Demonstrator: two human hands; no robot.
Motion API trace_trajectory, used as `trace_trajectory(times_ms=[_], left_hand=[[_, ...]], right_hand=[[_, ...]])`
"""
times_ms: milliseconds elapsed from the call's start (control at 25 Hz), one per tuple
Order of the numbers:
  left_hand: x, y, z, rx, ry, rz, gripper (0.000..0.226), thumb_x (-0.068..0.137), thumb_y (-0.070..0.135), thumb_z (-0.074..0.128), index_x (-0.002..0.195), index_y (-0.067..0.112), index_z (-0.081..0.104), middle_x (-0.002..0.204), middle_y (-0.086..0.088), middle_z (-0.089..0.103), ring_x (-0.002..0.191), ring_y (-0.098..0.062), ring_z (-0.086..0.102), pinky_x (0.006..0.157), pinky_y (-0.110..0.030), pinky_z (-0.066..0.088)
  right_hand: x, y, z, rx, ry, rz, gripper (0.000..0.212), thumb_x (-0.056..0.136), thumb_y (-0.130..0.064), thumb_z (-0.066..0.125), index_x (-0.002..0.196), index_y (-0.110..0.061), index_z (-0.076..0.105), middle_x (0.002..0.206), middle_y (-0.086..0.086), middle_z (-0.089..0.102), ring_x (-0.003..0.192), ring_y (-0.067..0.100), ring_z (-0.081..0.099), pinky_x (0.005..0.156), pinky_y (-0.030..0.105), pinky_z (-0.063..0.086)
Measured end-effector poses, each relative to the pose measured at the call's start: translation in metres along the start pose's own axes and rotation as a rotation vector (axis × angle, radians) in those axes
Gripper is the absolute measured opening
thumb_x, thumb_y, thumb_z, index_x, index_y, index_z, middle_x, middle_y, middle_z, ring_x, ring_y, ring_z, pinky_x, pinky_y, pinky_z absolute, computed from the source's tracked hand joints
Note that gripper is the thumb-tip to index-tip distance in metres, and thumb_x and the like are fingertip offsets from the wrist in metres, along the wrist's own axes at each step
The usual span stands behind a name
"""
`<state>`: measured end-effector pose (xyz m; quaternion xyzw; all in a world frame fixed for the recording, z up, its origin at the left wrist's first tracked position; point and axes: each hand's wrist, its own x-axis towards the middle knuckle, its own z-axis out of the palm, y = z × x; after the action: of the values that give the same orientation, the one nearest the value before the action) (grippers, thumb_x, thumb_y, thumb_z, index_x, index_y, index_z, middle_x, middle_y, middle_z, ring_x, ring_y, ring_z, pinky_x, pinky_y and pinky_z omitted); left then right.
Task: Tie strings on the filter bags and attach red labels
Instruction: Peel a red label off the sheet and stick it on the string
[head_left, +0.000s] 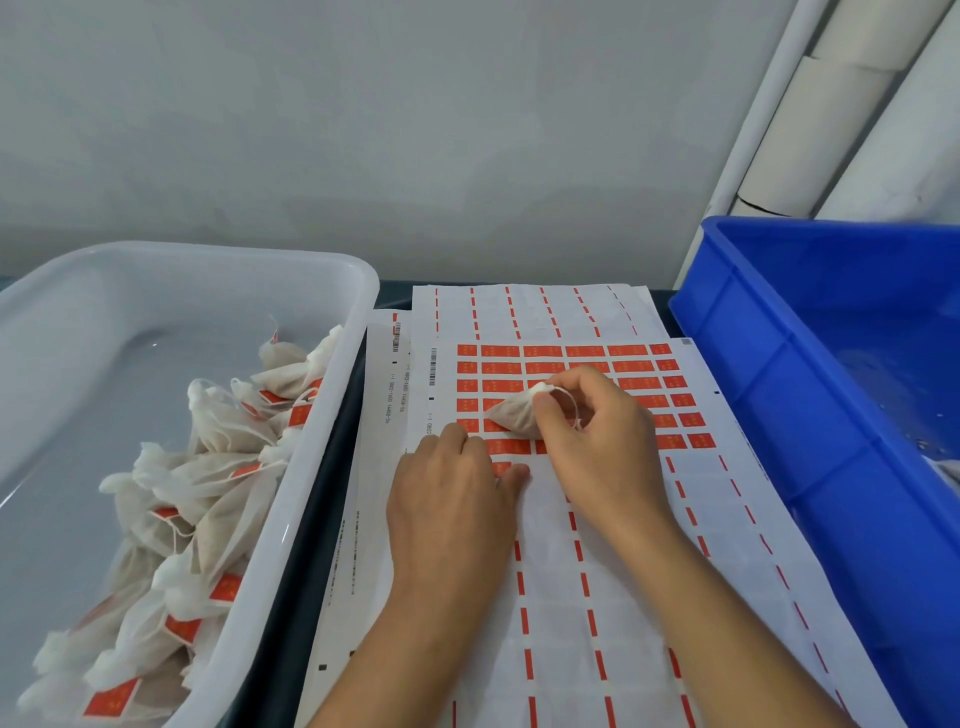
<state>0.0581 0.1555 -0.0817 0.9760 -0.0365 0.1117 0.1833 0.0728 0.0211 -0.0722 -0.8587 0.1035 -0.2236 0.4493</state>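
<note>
At the worktop's right edge a blue crate (831, 364) is set, at its left edge a white tub (332, 395) of labelled filter bags (208, 467). Between them a label sheet (571, 571) is pressed by the flat left hand (452, 499). One filter bag (517, 413) is pinched by the right hand (597, 436) over the red labels (571, 358).

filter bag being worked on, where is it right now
In the head view the filter bag sits mid-frame, pinched by the right hand over the red label sheet, between the white tub on the left and the blue crate on the right.
</note>
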Motion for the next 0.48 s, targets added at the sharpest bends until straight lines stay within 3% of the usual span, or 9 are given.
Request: trace_trajectory(times_ms=[160, 320, 480], left_hand=[[-0.002, -0.001, 0.0, -0.04, -0.029, -0.025, 0.038, 0.094, 0.067, 0.056, 0.105, 0.031, 0.06, 0.099, 0.016, 0.059, 0.081, -0.01, 0.052, 0.079, -0.02, 0.044], [-0.002, 0.0, -0.002, -0.051, -0.058, -0.041, 0.041, 0.096, 0.065, 0.052, 0.114, 0.03, 0.062, 0.107, 0.014, 0.063, 0.087, -0.01, 0.054, 0.085, -0.02, 0.046], [-0.01, 0.0, -0.006, -0.123, -0.041, -0.019, 0.04, 0.095, 0.067, 0.053, 0.11, 0.03, 0.06, 0.107, 0.015, 0.06, 0.088, -0.008, 0.048, 0.084, -0.017, 0.043]], right_hand=[[-0.004, -0.004, 0.002, -0.063, 0.089, 0.031, 0.01, 0.098, -0.043, 0.065, 0.104, -0.035, 0.064, 0.095, -0.019, 0.066, 0.078, 0.003, 0.065, 0.068, 0.013, 0.05], [-0.017, -0.009, 0.006, 0.003, 0.162, 0.112, 0.011, 0.098, -0.043, 0.065, 0.089, -0.041, 0.059, 0.083, -0.034, 0.058, 0.071, -0.004, 0.064, 0.049, 0.002, 0.04], [-0.025, -0.013, 0.009, 0.124, 0.196, 0.222, 0.014, 0.098, -0.045, 0.064, 0.087, -0.045, 0.058, 0.086, -0.038, 0.058, 0.077, -0.006, 0.064, 0.053, 0.002, 0.039]])
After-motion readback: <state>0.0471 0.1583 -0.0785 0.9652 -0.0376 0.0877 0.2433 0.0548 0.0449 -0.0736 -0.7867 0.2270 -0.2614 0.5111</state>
